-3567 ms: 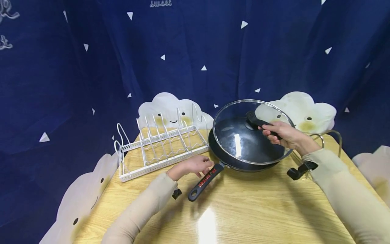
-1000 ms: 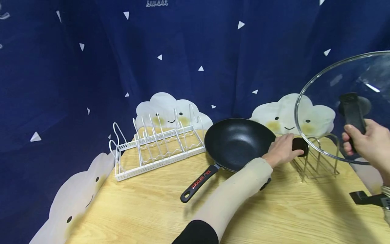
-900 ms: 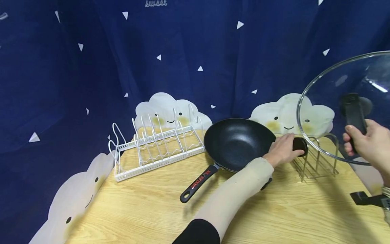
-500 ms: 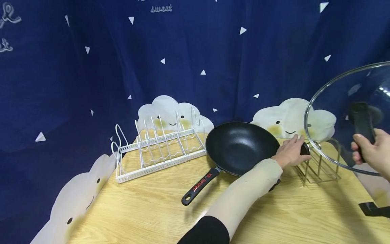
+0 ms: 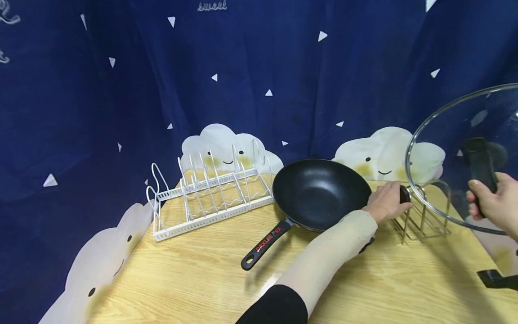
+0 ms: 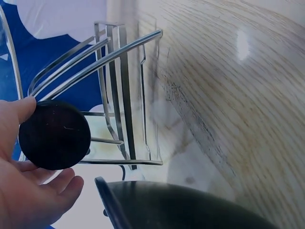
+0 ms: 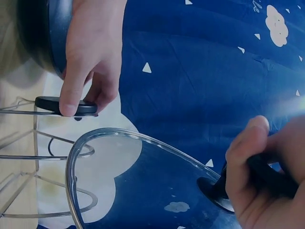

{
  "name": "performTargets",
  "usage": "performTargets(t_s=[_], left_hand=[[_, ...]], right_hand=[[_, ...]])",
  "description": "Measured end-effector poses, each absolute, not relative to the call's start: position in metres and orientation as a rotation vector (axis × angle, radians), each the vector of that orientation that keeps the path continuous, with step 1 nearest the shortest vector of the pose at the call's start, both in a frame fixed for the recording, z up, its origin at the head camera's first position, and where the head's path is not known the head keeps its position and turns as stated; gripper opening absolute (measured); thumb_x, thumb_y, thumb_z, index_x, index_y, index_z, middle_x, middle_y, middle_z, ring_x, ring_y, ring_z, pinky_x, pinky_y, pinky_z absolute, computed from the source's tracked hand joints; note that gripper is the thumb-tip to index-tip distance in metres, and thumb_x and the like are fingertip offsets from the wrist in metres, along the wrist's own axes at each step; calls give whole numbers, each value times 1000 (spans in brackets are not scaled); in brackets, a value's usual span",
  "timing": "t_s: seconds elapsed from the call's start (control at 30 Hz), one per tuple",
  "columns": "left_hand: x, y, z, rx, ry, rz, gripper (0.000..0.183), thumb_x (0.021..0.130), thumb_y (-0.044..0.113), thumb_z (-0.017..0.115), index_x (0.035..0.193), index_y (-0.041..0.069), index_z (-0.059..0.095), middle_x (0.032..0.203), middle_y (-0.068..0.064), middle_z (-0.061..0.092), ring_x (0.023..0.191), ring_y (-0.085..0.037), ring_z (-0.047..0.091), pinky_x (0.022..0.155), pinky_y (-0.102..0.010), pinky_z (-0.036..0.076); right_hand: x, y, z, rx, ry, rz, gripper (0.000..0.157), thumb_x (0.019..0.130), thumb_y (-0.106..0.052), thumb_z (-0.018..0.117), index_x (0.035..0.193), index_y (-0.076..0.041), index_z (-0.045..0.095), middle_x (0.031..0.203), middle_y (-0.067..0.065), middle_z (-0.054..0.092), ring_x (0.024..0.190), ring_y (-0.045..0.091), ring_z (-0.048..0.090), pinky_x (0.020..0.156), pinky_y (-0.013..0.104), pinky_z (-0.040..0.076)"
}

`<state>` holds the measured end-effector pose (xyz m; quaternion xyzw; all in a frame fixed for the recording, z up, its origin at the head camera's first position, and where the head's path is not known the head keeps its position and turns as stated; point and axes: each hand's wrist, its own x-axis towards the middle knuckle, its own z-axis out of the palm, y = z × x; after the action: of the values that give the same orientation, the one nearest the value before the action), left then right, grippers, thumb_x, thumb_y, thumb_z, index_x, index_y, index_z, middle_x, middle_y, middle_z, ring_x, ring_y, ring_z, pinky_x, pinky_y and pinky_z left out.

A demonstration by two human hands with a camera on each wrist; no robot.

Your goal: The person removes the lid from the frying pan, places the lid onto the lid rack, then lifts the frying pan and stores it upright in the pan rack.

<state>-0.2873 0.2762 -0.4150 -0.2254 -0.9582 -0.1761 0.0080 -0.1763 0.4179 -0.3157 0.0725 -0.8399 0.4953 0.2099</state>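
My left hand (image 5: 383,203) reaches across the wok (image 5: 319,193) and holds a black round disc (image 6: 55,134) by its edge. In the right wrist view, the thumb lies on one face of the disc (image 7: 47,102), with fingers curled behind it. The disc stands at the near end of a metal wire rack (image 6: 126,86), against its end loop. My right hand (image 5: 497,198) grips the black handle (image 5: 481,162) of a large glass lid (image 5: 479,119). The lid is raised and tilted upright, its rim overlapping the wire rack in the head view; its right part is out of frame.
A white adjustable rack (image 5: 220,217) with upright wires stands left of the wok. The wok's long handle (image 5: 265,245) points toward the front left of the wooden table (image 5: 162,279). A dark blue curtain (image 5: 243,54) hangs behind.
The lid has gone from over the wok to the far right, lifted by the right hand. My left hand has left the wok handle for the disc, which has since shifted slightly right.
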Motion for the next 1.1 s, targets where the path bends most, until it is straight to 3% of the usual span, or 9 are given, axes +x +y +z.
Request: performTargets(t_s=[0.17, 0.37, 0.63, 0.9, 1.03, 1.1], left_hand=[[-285, 268, -414, -703, -2981, -553, 46, 85, 59, 58, 120, 32, 48, 110, 19, 51, 98, -1, 51, 80, -20, 44], [-280, 251, -415, -733, -2994, -533, 57, 86, 61, 54, 133, 32, 42, 125, 20, 47, 111, 0, 48, 90, -22, 42], [-273, 247, -414, -761, -2988, -486, 54, 86, 62, 54, 130, 32, 44, 124, 20, 47, 111, 1, 47, 84, -21, 42], [-267, 240, -413, -795, -2970, -480, 58, 86, 63, 53, 135, 33, 42, 134, 20, 41, 118, 1, 43, 90, -21, 41], [-264, 234, -415, -802, -2956, -452, 61, 86, 64, 51, 138, 33, 40, 134, 17, 41, 118, -1, 44, 90, -20, 42], [-264, 232, -416, -799, -2949, -430, 62, 86, 64, 50, 139, 32, 39, 134, 18, 41, 117, -1, 44, 89, -20, 42]], right_hand=[[-172, 410, -316, 73, -2521, 1114, 23, 101, -10, 33, 89, 8, 38, 49, -4, 49, 33, 7, 46, 31, 23, 42], [-167, 400, -320, -25, -2692, 848, 34, 104, -22, 30, 94, 9, 39, 54, 8, 52, 36, 15, 50, 35, 26, 43], [-157, 397, -326, 54, -2639, 883, 32, 102, -12, 34, 80, 8, 44, 44, 3, 48, 31, 9, 45, 32, 22, 40], [-147, 386, -329, 31, -2706, 781, 25, 103, -12, 32, 94, 11, 35, 55, 5, 48, 36, 12, 45, 33, 25, 37], [-146, 381, -330, -36, -2813, 670, 43, 105, -20, 29, 117, 21, 28, 55, 4, 47, 40, 18, 45, 38, 29, 33], [-147, 379, -331, -43, -2849, 636, 45, 105, -23, 29, 117, 20, 29, 54, 3, 46, 42, 19, 45, 39, 30, 31]])
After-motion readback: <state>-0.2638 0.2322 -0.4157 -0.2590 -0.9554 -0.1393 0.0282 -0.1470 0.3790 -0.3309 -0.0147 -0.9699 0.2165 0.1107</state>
